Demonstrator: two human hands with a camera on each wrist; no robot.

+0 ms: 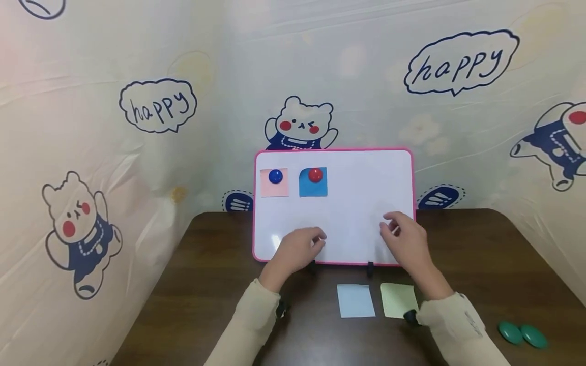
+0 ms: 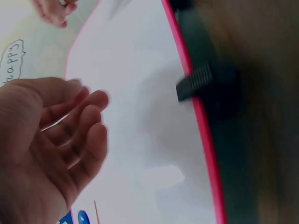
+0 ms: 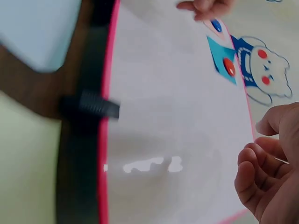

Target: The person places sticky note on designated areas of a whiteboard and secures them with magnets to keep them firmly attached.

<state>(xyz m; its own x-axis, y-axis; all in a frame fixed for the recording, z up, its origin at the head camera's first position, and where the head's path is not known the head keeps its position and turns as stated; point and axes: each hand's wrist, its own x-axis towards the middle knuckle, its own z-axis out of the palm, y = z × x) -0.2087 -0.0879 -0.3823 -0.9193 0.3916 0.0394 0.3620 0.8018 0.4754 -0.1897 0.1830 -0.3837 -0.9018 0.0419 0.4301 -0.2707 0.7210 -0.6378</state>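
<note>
A pink-rimmed whiteboard (image 1: pixel 352 203) stands upright on the table, held by small black stand clips (image 2: pixel 196 83). On its upper left, a blue round magnet (image 1: pixel 275 176) sits over a pink sticky note (image 1: pixel 274 191), and a red magnet (image 1: pixel 315 175) over a blue sticky note (image 1: pixel 313 190). My left hand (image 1: pixel 298 249) hovers before the lower left of the board, its fingers loosely bent around nothing. Before the board's lower right, my right hand (image 1: pixel 408 241) has relaxed, slightly curled fingers with nothing between them, as the right wrist view shows too.
A light blue note (image 1: pixel 356 301) and a pale green note (image 1: pixel 397 299) lie on the dark wooden table (image 1: pixel 169 300) in front of the board. Two green magnets (image 1: pixel 522 334) lie at the front right. Behind hangs a patterned cloth (image 1: pixel 366 112) with cartoon bears.
</note>
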